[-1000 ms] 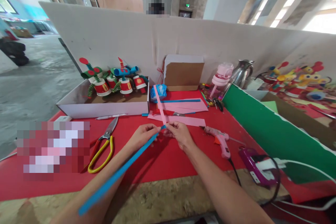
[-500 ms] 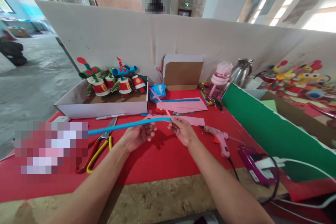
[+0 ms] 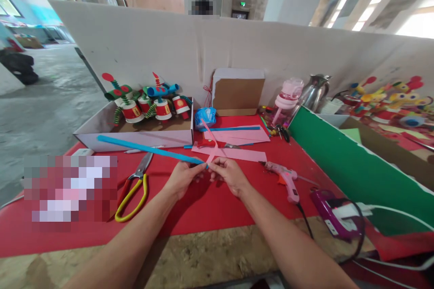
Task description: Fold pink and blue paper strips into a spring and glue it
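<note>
My left hand (image 3: pixel 183 178) and my right hand (image 3: pixel 228 174) meet over the red table cover (image 3: pixel 210 207), fingertips pinched together. Between them they grip the joined ends of a long blue paper strip (image 3: pixel 145 148) and a pink paper strip (image 3: pixel 209 137). The blue strip runs out to the left and away, ending near the white box. The pink strip rises from the pinch toward the back. Both hands are closed on the strips.
Yellow-handled scissors (image 3: pixel 134 192) lie left of my hands. A white box (image 3: pixel 135 135) holds several paper-cup figures. Pink paper sheets (image 3: pixel 237 144) lie behind my hands. A pink glue gun (image 3: pixel 286 180), a purple device (image 3: pixel 330 216) with cables and a green board (image 3: pixel 342 162) stand on the right.
The blue strip swung from pointing down toward me, across to the left, and now lies angled to the far left. My hands have come back together at the joint.
</note>
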A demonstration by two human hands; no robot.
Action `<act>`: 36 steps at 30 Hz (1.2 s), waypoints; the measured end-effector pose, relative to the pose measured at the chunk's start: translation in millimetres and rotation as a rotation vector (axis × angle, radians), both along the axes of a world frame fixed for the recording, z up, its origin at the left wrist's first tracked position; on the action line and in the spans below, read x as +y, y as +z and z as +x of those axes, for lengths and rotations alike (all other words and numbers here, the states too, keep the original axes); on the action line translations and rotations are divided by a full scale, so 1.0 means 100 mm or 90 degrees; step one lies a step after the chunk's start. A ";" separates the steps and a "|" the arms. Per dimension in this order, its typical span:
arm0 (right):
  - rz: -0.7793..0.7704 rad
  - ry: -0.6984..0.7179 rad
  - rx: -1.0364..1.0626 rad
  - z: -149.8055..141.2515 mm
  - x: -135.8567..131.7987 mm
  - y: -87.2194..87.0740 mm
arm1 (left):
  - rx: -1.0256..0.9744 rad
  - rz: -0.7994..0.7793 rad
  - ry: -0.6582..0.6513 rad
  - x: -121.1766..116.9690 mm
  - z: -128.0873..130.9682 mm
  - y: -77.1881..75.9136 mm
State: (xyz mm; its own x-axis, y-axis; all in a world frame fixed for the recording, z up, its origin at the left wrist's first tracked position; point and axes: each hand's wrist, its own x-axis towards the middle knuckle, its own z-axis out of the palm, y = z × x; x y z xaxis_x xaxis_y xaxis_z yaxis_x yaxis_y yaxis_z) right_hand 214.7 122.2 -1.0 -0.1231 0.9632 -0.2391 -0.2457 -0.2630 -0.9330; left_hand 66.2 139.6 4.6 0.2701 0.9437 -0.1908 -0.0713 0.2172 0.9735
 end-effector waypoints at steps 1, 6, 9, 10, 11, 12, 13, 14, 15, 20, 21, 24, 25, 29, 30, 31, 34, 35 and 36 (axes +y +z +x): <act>-0.004 0.007 0.001 0.01 0.01 0.01 | 0.018 0.000 -0.008 -0.01 0.00 0.02; 0.080 -0.065 0.069 0.07 0.05 0.09 | 0.066 -0.009 -0.071 -0.05 0.02 0.09; 0.162 -0.173 0.073 0.12 0.09 0.13 | 0.068 -0.011 -0.085 -0.05 0.01 0.08; 0.170 -0.198 0.067 0.14 0.10 0.13 | 0.066 -0.016 -0.089 -0.04 0.00 0.07; 0.167 -0.216 0.061 0.16 0.12 0.13 | 0.064 -0.025 -0.090 -0.03 0.00 0.05; 0.153 -0.225 0.055 0.19 0.14 0.11 | 0.062 -0.036 -0.089 -0.03 -0.01 0.04; 0.133 -0.223 0.052 0.21 0.16 0.09 | 0.060 -0.048 -0.084 -0.02 -0.01 0.03; 0.111 -0.215 0.056 0.22 0.18 0.07 | 0.059 -0.059 -0.077 -0.01 -0.01 0.02; 0.089 -0.207 0.067 0.23 0.19 0.04 | 0.058 -0.068 -0.068 -0.01 -0.01 0.01; 0.003 -0.254 0.082 0.22 0.20 -0.05 | 0.048 -0.089 -0.051 0.01 -0.01 0.00; -0.006 -0.261 0.068 0.22 0.20 -0.05 | 0.047 -0.091 -0.052 0.01 -0.01 0.01; -0.020 -0.247 0.025 0.20 0.17 -0.06 | 0.048 -0.089 -0.053 0.02 -0.01 0.02; -0.023 -0.235 0.016 0.19 0.16 -0.05 | 0.047 -0.087 -0.051 0.02 -0.02 0.02; -0.019 -0.195 0.022 0.16 0.11 -0.02 | 0.030 -0.072 -0.042 0.03 -0.03 0.00; -0.023 -0.175 0.024 0.15 0.09 0.00 | 0.026 -0.067 -0.039 0.03 -0.03 0.00; -0.035 -0.146 0.021 0.14 0.08 0.01 | 0.024 -0.061 -0.036 0.04 -0.04 -0.01; -0.086 -0.027 -0.012 0.12 0.04 0.05 | 0.030 -0.045 -0.035 0.04 -0.05 -0.01; -0.097 0.007 -0.023 0.11 0.03 0.05 | 0.032 -0.040 -0.040 0.04 -0.05 0.00; -0.101 0.030 -0.029 0.10 0.02 0.06 | 0.035 -0.035 -0.048 0.04 -0.05 0.01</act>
State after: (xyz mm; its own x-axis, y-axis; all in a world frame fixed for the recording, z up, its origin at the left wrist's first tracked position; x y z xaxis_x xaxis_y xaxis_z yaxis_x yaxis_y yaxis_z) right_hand 224.7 124.4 4.6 -0.1532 0.9062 -0.3941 -0.1880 -0.4183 -0.8886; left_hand 60.8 143.4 5.1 0.3274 0.9089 -0.2584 0.0008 0.2732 0.9620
